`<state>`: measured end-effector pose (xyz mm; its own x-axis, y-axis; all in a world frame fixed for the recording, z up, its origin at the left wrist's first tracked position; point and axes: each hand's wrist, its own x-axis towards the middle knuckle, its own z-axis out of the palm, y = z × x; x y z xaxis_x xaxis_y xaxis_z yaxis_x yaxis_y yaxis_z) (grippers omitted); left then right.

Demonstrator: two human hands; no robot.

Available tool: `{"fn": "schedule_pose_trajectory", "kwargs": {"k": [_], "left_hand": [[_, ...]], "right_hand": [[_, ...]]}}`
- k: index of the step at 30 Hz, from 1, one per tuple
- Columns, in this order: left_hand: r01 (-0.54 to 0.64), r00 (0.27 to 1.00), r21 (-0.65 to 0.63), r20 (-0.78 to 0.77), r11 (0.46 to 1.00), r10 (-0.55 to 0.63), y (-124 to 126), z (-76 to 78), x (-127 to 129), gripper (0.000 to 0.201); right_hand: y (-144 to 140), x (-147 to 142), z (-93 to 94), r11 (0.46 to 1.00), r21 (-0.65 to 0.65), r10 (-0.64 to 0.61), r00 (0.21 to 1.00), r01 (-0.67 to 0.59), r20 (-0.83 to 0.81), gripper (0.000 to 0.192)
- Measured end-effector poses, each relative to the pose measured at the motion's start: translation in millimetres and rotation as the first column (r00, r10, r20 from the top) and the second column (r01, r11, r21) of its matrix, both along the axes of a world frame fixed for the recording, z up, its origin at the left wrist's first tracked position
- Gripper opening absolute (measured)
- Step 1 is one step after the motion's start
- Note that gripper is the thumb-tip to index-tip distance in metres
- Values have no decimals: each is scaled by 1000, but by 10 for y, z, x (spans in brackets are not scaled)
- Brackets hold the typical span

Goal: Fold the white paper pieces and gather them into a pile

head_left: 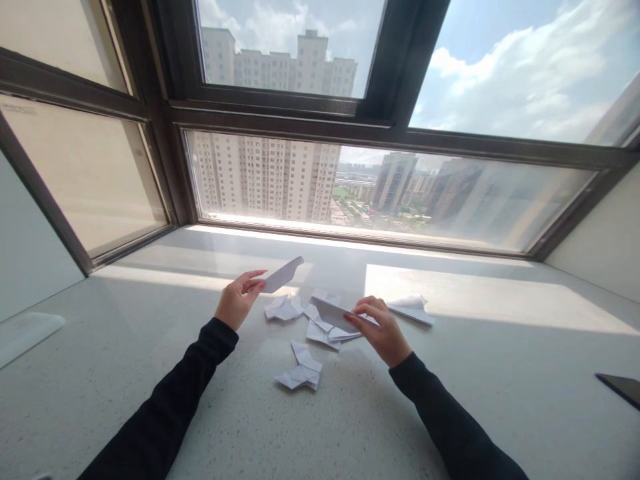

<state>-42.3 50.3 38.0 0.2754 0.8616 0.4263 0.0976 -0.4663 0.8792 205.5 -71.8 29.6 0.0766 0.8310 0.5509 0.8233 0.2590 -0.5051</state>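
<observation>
My left hand [241, 298] pinches a folded piece of white paper [283, 275] between thumb and fingers, raised off the speckled white sill. In my right hand [381, 329] is another folded strip of white paper [331, 313], slanting up to the left above a loose pile. That pile of folded paper pieces [323, 335] lies partly hidden behind the strip and my right fingers. One folded piece [284, 308] rests just below the paper in my left hand. Nearer to me lies an angular folded paper piece [303, 371]. Beyond my right hand is a white folded paper [413, 309].
The stone sill [240, 427] runs up to a dark-framed window [300, 120], with tall buildings outside. A dark flat object [621, 388] sits at the right edge, and a whitish translucent object [31, 335] at the left. Sunlight falls in bright patches along the back.
</observation>
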Motion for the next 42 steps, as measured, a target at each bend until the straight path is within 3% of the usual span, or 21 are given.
{"fn": "schedule_pose_trajectory", "kwargs": {"k": [2, 6, 11, 15, 18, 21, 26, 30, 33, 36, 39, 42], "left_hand": [[35, 999, 52, -42, 998, -33, -126, 52, 66, 33], [276, 949, 38, -170, 961, -266, -407, 21, 273, 26], [444, 887, -79, -101, 893, -450, -487, -123, 378, 27], [510, 855, -195, 15, 837, -518, -471, -104, 360, 31], [520, 841, -191, -58, 833, -538, -523, -76, 373, 33], [466, 854, -57, -233, 883, -466, -560, -83, 397, 27], [235, 890, 165, -433, 958, -143, -407, -170, 370, 24], [89, 805, 321, -580, 943, 122, -226, -302, 305, 23], [-40, 693, 313, -675, 949, 252, -157, -387, 280, 28], [-139, 599, 252, -749, 958, 284, -129, -430, 295, 41], [-182, 573, 185, -778, 966, 257, -104, -442, 324, 51], [-216, 596, 111, -772, 970, 221, -69, -439, 332, 55]], "right_hand": [[-31, -86, 30, 995, 100, -34, 996, 25, 82, 20], [-73, -258, 69, 987, 157, -57, 962, 15, 267, 15], [-30, -272, -44, 998, -65, 36, 941, -15, 337, 20], [-10, -263, -115, 977, -211, 59, 968, -6, 244, 14], [-36, -255, -65, 957, -280, 143, 969, -83, 203, 15], [-101, -192, 35, 942, -314, 205, 944, -118, 257, 11], [-227, -130, 45, 926, -377, 196, 896, -35, 398, 16], [-245, -212, -32, 902, -431, 239, 842, -8, 484, 16], [-230, -261, -44, 911, -413, 220, 832, 12, 509, 19], [-220, -278, -56, 914, -406, 228, 824, 2, 518, 21], [-218, -284, -91, 939, -338, 143, 834, 55, 533, 24], [-215, -280, -133, 940, -338, 156, 828, 43, 539, 22]]}}
